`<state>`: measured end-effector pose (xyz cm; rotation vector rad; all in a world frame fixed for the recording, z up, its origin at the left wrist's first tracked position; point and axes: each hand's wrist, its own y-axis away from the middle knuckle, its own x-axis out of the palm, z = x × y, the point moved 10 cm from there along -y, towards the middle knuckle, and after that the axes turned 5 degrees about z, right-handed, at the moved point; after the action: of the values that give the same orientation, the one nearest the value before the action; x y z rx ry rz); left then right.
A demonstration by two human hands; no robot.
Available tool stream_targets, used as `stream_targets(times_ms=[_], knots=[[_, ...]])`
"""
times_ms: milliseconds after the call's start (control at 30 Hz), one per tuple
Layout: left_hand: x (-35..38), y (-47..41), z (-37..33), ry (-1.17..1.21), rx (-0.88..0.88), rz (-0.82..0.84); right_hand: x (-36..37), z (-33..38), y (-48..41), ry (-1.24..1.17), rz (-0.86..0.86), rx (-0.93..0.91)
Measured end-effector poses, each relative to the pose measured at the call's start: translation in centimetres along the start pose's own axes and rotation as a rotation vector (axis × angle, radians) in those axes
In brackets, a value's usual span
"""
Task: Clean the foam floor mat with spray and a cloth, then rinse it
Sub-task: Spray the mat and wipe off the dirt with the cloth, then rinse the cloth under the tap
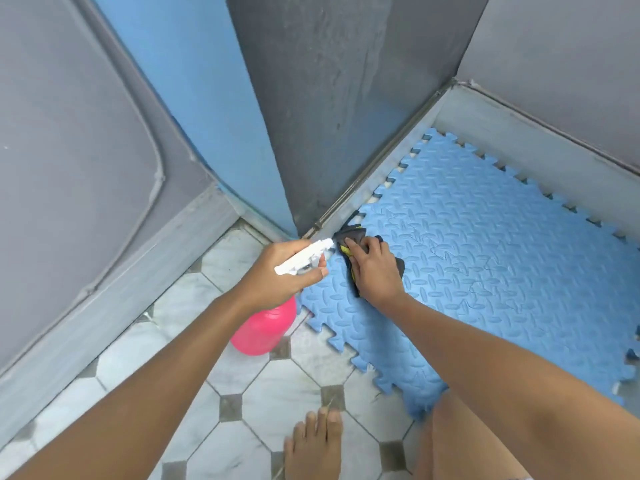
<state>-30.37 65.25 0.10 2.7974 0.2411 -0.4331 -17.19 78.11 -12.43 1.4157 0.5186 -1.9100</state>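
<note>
A blue foam floor mat [485, 258] with a tread pattern and jigsaw edges lies on the floor at the right, in a corner. My left hand [277, 275] grips the white trigger head of a pink spray bottle [265, 329], its nozzle aimed toward the mat's near-left corner. My right hand [375, 268] presses a dark grey cloth [349, 235] with yellow markings flat on that corner of the mat. Most of the cloth is hidden under the hand.
The floor [277, 386] has white octagonal tiles with small grey squares. A grey and blue wall corner [270, 133] stands just behind the hands, with a low grey ledge [519, 133] along the mat's far sides. My bare foot [315, 445] rests on the tiles below.
</note>
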Motion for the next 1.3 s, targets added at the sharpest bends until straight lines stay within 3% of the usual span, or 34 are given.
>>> stream_targets(times_ms=[100, 267, 433, 667, 767, 867, 967, 1067, 1133, 1300], knots=[[-3.4, 2.5, 2.2, 0.039, -0.058, -0.065, 0.2, 0.1, -0.4, 0.023, 0.023, 0.0], [-10.4, 3.4, 4.4, 0.081, -0.061, -0.469, 0.5, -0.2, -1.0, 0.067, 0.04, -0.002], [-13.3, 3.2, 3.3, -0.085, -0.015, -0.65, 0.6, -0.3, -1.2, 0.081, 0.038, -0.028], [-14.1, 3.1, 4.7, -0.088, -0.089, -0.66, 0.8, -0.5, -1.4, 0.069, 0.114, 0.011], [-13.5, 3.9, 6.3, -0.054, -0.175, -0.645, 0.8, -0.6, -1.5, 0.062, 0.169, 0.021], [-12.7, 5.5, 7.3, -0.219, -0.346, -0.723, 0.8, -0.6, -1.5, 0.022, 0.193, 0.032], [-10.7, 6.3, 9.0, -0.393, -0.592, -0.58, 0.5, -0.7, -2.0, -0.088, 0.263, 0.043], [-8.4, 6.1, 9.7, -0.588, -0.753, -0.23, -1.1, -0.8, -2.6, -0.181, 0.284, 0.054], [-7.4, 4.9, 6.6, -0.673, -0.664, -0.117, -3.2, -0.9, -2.6, -0.231, 0.255, 0.07], [-2.1, 0.7, -9.5, -0.493, -0.05, 0.086, -11.3, -1.3, -1.8, -0.313, 0.182, 0.081]])
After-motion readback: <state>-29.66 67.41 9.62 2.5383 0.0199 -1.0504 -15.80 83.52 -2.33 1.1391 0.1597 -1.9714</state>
